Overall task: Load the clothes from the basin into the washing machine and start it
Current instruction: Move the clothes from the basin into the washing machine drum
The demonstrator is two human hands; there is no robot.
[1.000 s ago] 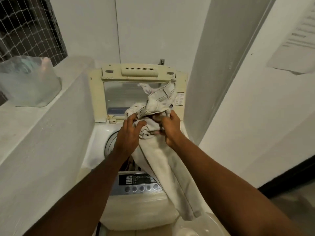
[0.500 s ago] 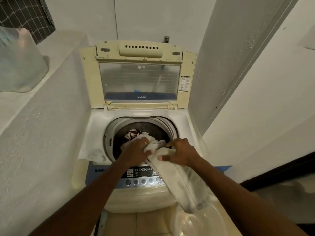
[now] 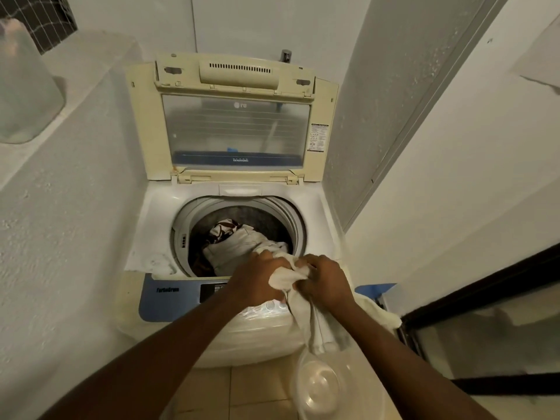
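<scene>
A top-loading washing machine point(image 3: 157, 237) stands below me with its lid point(image 3: 233, 128) up. A cream garment point(image 3: 239, 250) lies partly in the drum over a brown-and-white patterned cloth point(image 3: 222, 231). The garment's other end hangs over the front edge. My left hand point(image 3: 257, 280) and my right hand point(image 3: 324, 280) both grip the bunched garment at the drum's front rim, above the control panel point(image 3: 212, 291), which they partly hide. A pale plastic basin point(image 3: 318, 386) sits on the floor in front of the machine, with my right forearm over part of it.
A white rendered wall point(image 3: 60, 237) with a ledge runs along the left, and a translucent plastic bag point(image 3: 24, 86) sits on it. A grey pillar point(image 3: 378, 101) and a white wall close in the right side. A dark-framed glass panel point(image 3: 485, 328) is at the lower right.
Both hands brought the cream garment down from in front of the lid to the drum. More of it now lies inside the drum, and my view has tilted downward.
</scene>
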